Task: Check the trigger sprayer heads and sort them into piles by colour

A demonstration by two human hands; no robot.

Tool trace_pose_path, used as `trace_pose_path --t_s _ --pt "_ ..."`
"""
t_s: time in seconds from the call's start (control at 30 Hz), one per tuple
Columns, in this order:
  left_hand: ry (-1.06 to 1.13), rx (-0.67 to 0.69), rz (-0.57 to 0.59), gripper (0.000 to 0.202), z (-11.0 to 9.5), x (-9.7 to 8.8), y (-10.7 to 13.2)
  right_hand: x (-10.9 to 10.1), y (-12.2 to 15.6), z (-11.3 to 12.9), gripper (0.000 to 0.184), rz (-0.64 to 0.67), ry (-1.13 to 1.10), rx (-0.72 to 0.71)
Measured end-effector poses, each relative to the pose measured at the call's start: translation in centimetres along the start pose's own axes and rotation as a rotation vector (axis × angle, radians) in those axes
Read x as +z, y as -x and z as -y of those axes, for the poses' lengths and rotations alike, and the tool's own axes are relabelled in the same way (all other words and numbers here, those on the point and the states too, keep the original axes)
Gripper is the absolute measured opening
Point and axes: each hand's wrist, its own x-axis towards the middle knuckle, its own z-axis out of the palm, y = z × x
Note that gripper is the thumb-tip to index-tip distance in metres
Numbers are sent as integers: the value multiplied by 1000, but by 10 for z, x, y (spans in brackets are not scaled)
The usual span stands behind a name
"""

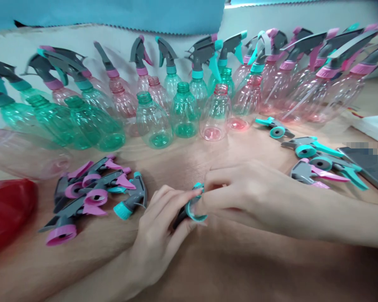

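Observation:
My left hand [159,233] is wrapped round a grey spray head with a teal screw collar [193,212], low in the middle of the wooden table [239,268]. My right hand [245,193] comes in from the right, fingers pinched on the teal collar end of the same spray head. Most of the head's grey body is hidden inside my left fingers. Both hands rest close above the tabletop.
A pile of loose grey spray heads with pink and teal collars [91,195] lies to the left, another group [315,161] to the right. Several green and pink plastic bottles [182,111], some capped, stand across the back. A red object [6,209] sits at the left edge.

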Motion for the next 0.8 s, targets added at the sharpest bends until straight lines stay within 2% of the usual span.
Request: trace_pose_path --t_s 0.2,0.3,0.43,0.57,0.63,0.8 --pt "63 -31 19 24 -1 -1 -2 -4 -4 -8 33 -17 79 -142" --pt "82 -56 29 22 -1 -1 -2 -5 -4 -10 28 -18 87 -148" --pt "91 -23 20 19 -2 -1 -3 -5 -4 -10 30 5 103 -159" --pt "86 6 73 10 -5 -2 -7 -7 -3 -9 27 85 132 -146" --pt "88 6 92 11 -6 -3 -8 -7 -3 -9 27 99 127 -146" --pt "101 -58 82 8 -5 -3 -7 -3 -4 -13 23 36 69 -145"
